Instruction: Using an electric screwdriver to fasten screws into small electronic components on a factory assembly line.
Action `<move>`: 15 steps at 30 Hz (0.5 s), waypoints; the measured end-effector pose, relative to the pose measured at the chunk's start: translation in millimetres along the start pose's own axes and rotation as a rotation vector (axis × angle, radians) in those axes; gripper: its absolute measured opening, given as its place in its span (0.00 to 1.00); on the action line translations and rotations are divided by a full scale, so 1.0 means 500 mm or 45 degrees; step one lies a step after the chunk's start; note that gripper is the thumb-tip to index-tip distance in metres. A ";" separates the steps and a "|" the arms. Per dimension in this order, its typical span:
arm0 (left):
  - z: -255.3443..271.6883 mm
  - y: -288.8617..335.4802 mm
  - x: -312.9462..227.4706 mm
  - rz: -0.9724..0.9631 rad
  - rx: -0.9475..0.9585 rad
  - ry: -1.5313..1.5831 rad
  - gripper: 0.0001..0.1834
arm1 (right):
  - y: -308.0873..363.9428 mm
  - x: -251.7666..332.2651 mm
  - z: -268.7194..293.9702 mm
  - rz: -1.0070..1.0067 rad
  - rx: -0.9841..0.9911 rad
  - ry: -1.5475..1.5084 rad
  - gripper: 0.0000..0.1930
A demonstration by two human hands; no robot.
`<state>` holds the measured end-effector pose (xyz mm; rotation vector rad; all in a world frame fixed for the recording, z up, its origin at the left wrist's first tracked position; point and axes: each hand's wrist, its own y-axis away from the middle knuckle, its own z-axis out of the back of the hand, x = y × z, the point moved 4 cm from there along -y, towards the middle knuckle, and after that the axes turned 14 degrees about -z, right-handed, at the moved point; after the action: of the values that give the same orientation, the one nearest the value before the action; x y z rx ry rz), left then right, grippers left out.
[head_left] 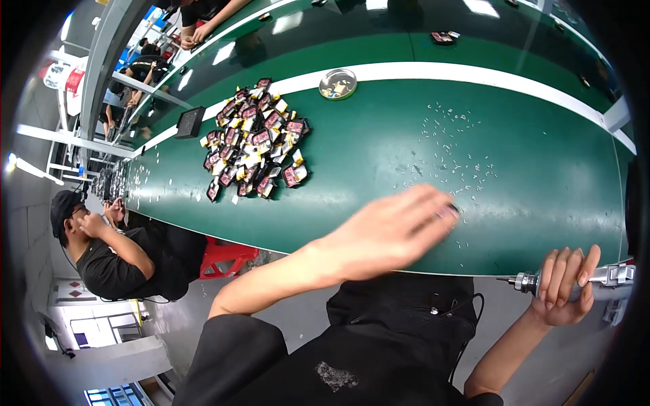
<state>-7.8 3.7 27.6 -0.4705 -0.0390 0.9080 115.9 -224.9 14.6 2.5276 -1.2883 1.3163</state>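
Stretched across the green worktop, my left hand [389, 233] has its fingers bent and drawn together over a small dark thing [452, 208], mostly hidden, whose kind I cannot make out. My right hand [565, 284] is wrapped around a grey powered screwdriver [525, 281] off the worktop's near right edge, its thin bit pointing left. Many tiny whitish slivers [450, 162] lie scattered beyond my left hand. Farther left is a heap of small black parts with pink faces and yellow-and-white tabs [254, 145].
A round shallow tin [338, 84] with small pieces stands at the worktop's far white edge. Near the heap is a black box [190, 122]. A person in black [128, 250] sits at left beside a red stool [227, 258]. Other people work across the line.
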 end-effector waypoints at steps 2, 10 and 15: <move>0.067 0.076 0.073 0.407 -0.150 -0.175 0.26 | 0.016 -0.002 0.024 0.015 -0.032 -0.069 0.08; 0.179 0.357 0.233 0.923 0.026 -0.994 0.19 | 0.019 -0.070 0.052 -0.115 -0.389 -0.330 0.05; 0.116 0.164 0.179 0.696 -0.156 -0.649 0.17 | 0.003 -0.103 0.053 -0.140 -0.482 -0.488 0.05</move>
<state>-26.9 136.8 31.5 -0.3555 -0.4497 1.5545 116.9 -201.5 -38.1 2.5929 -1.2768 0.5160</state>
